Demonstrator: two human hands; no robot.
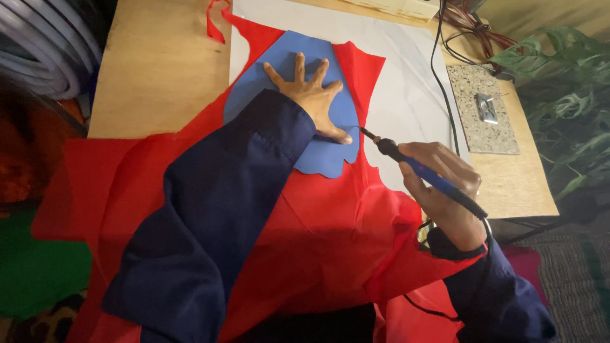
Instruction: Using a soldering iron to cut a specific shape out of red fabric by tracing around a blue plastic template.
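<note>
My left hand lies flat with fingers spread on a blue template sheet, pressing it onto red fabric. In my right hand I grip a hot cutting pen with a blue and black handle. Its metal tip rests at the blue sheet's right edge, just beside my left thumb. The red fabric drapes over the table's front edge toward me. Both arms wear dark blue sleeves.
A white board lies under the fabric on a wooden table. A speckled stone slab with a small metal stand sits at the right. Black cables run across the board. Green plant leaves stand at far right.
</note>
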